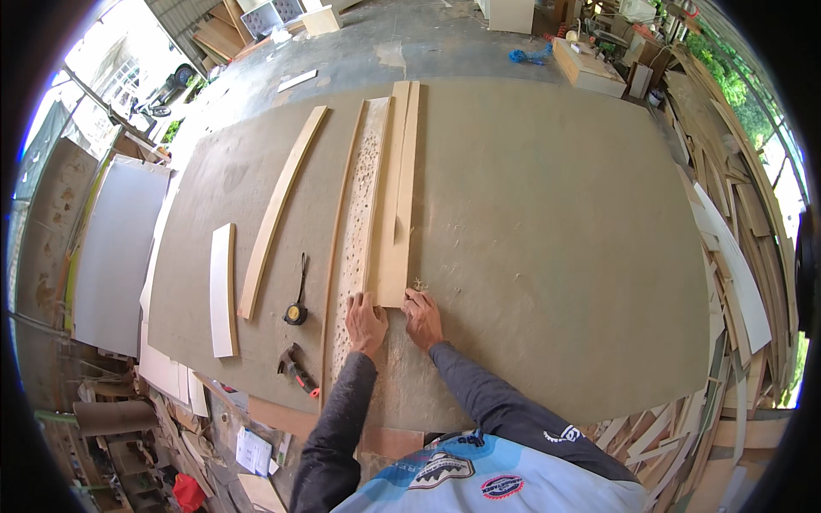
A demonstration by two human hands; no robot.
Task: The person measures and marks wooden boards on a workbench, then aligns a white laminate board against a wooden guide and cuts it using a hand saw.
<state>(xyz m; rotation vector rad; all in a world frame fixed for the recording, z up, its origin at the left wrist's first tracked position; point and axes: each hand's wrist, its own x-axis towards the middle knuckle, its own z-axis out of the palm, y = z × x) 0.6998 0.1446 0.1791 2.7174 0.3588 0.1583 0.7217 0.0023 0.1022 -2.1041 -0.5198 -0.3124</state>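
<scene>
A long pale wooden board (392, 261) runs away from me across the big worktable (547, 239). A narrower strip (408, 154) lies along its far right part, with a thin dark line between them. At the board's near left corner my left hand (366, 325) has its fingers curled over the edge. My right hand (422, 321) pinches the near right corner, thumb and fingertips against the edge. Just left of the board is a long panel speckled with holes (363, 184), its near part partly behind my left hand. A thin brown strip (340, 214) borders that panel.
To the left lie a tape measure (296, 314), a hammer (297, 371), a short white-faced board (222, 291) and a long narrow board (282, 214). Wood shavings (420, 285) sit by my right hand. Stacked planks (727, 171) line the right side; offcuts (658, 440) lie below the table edge.
</scene>
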